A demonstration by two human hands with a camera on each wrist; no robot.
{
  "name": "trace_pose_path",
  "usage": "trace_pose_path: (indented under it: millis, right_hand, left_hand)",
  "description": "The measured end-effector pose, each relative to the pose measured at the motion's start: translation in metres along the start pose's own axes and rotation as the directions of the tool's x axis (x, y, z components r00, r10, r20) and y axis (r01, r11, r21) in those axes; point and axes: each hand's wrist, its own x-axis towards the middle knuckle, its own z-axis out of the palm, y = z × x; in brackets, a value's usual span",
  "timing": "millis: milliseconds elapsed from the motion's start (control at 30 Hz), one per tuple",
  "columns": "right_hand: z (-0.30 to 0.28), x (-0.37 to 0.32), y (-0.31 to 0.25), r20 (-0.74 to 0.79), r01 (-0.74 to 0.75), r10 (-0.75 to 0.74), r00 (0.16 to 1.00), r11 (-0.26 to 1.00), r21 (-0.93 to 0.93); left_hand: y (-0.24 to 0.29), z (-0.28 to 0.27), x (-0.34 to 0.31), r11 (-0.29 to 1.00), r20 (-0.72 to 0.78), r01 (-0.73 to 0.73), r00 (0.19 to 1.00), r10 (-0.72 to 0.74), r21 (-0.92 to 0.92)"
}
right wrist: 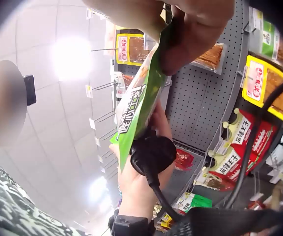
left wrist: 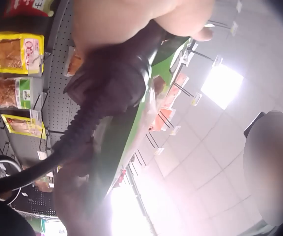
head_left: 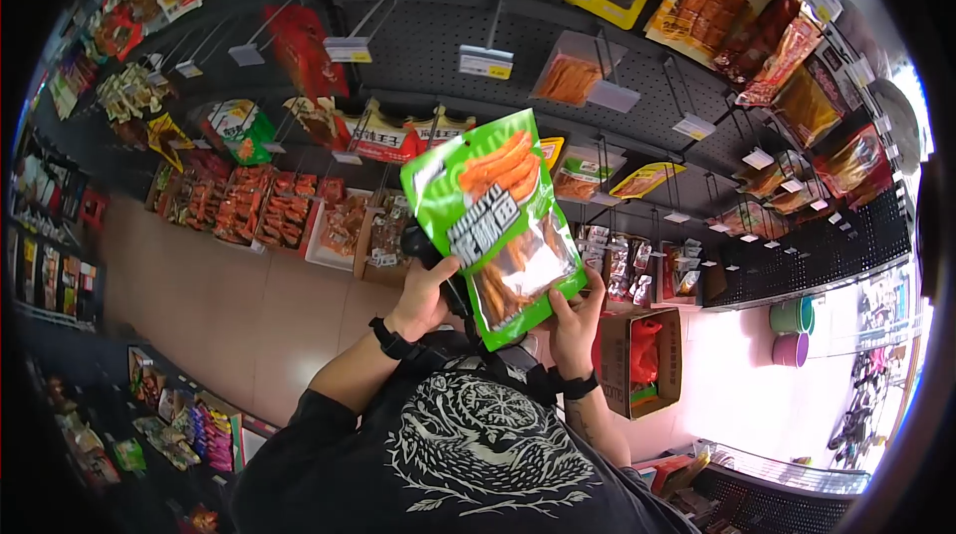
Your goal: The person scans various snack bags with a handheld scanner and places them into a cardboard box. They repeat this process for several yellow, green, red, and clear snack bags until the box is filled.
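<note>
A green snack bag [head_left: 508, 225] with a clear window is held tilted in front of the chest, its printed face toward the head camera. My left hand [head_left: 422, 297] grips its lower left edge, thumb on the front. At the lower right corner my right hand [head_left: 578, 320] pinches the bag, thumb in front and fingers behind. The left wrist view shows the bag [left wrist: 126, 142] edge-on beneath the left hand [left wrist: 136, 22], a black cabled device beside it. In the right wrist view the right hand [right wrist: 193, 34] holds the bag's edge [right wrist: 144, 105].
Hooks with price tags and hanging snack packs [head_left: 712, 1] fill the dark pegboard shelf ahead. Below stand boxes of small packets [head_left: 284, 206]. An open carton [head_left: 642, 365] with red packaging stands on the floor at right, green and purple buckets [head_left: 791, 349] beyond. More shelves line the left.
</note>
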Motion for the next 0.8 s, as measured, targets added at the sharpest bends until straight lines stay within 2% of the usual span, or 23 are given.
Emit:
trace_pose_path:
  millis: [67, 133, 167, 200, 233, 267, 333, 367, 400, 467, 500, 533, 567, 600, 633, 667, 733, 800]
  right_hand:
    - [-0.003, 0.003, 0.001, 0.089, -0.107, 0.099, 0.991, 0.991, 0.086]
    - [-0.005, 0.003, 0.0, 0.094, -0.1, 0.097, 0.991, 0.995, 0.02]
    - [-0.008, 0.004, 0.001, 0.183, -0.109, 0.115, 0.976, 0.993, -0.042]
    - [-0.011, 0.008, 0.0, 0.27, -0.104, 0.128, 0.954, 0.989, -0.101]
    - [-0.012, 0.013, -0.005, 0.353, -0.186, 0.217, 0.91, 0.975, -0.119]
    - [-0.012, 0.021, 0.0, 0.462, -0.204, 0.225, 0.858, 0.974, -0.096]
    - [0.0, 0.026, -0.007, 0.512, -0.292, 0.332, 0.792, 0.943, -0.161]
    - [0.016, 0.023, -0.021, 0.486, -0.294, 0.36, 0.797, 0.933, -0.209]
    - [0.016, 0.028, -0.001, 0.533, -0.087, 0.198, 0.822, 0.97, -0.225]
    - [0.03, 0.025, -0.001, 0.534, -0.299, 0.366, 0.762, 0.931, -0.211]
    - [0.036, 0.023, -0.01, 0.537, -0.33, 0.345, 0.769, 0.935, -0.129]
    - [0.03, 0.027, -0.009, 0.519, -0.317, 0.332, 0.788, 0.941, -0.121]
    - [0.023, 0.035, -0.004, 0.422, -0.252, 0.286, 0.86, 0.958, -0.136]
    - [0.015, 0.044, 0.001, 0.321, -0.186, 0.228, 0.919, 0.97, -0.156]
    - [0.0, 0.058, -0.002, 0.272, -0.127, 0.152, 0.95, 0.986, -0.105]
    - [-0.016, 0.079, 0.007, 0.185, 0.001, 0.016, 0.983, 0.996, -0.091]
    - [-0.049, 0.11, -0.004, 0.042, 0.031, -0.026, 0.999, 0.99, -0.138]
    - [-0.1, 0.146, 0.012, 0.009, 0.043, -0.042, 0.999, 0.978, -0.205]
  left_hand:
    - [0.006, -0.013, 0.003, 0.998, -0.05, -0.026, 0.998, 0.024, -0.053]
    - [0.011, -0.024, 0.005, 0.997, -0.076, -0.044, 0.996, 0.039, -0.066]
    - [0.014, -0.03, 0.004, 0.996, -0.114, -0.006, 0.993, -0.004, -0.093]
    - [0.017, -0.034, 0.005, 0.993, -0.144, 0.027, 0.989, -0.044, -0.119]
    - [0.018, -0.038, 0.004, 0.991, -0.148, 0.039, 0.987, -0.058, -0.126]
    - [0.02, -0.041, 0.002, 0.997, -0.129, 0.002, 0.992, -0.012, -0.074]
    - [0.023, -0.053, -0.004, 0.994, -0.07, 0.079, 0.994, -0.084, -0.081]
    - [0.024, -0.055, -0.009, 0.993, -0.053, 0.109, 0.992, -0.112, -0.05]
    - [0.026, -0.054, -0.014, 0.99, -0.034, 0.142, 0.989, -0.142, -0.016]
    - [0.021, -0.052, -0.021, 0.991, -0.054, 0.128, 0.991, -0.126, 0.035]
    - [0.021, -0.052, -0.021, 0.992, -0.09, 0.109, 0.991, -0.102, 0.069]
    - [0.029, -0.043, -0.022, 0.991, -0.125, 0.091, 0.989, -0.078, 0.102]
    - [0.034, -0.052, -0.026, 0.97, -0.185, 0.206, 0.966, -0.18, 0.132]
    - [0.031, -0.051, -0.023, 0.976, -0.251, 0.197, 0.953, -0.168, 0.096]
    - [0.027, -0.063, -0.023, 0.975, -0.217, 0.209, 0.958, -0.189, 0.076]
    - [0.022, -0.074, -0.025, 0.973, -0.183, 0.225, 0.96, -0.211, 0.058]
    - [0.023, -0.066, -0.035, 0.942, -0.187, 0.326, 0.933, -0.307, 0.081]
    - [0.017, -0.065, -0.042, 0.911, -0.108, 0.376, 0.926, -0.362, 0.17]
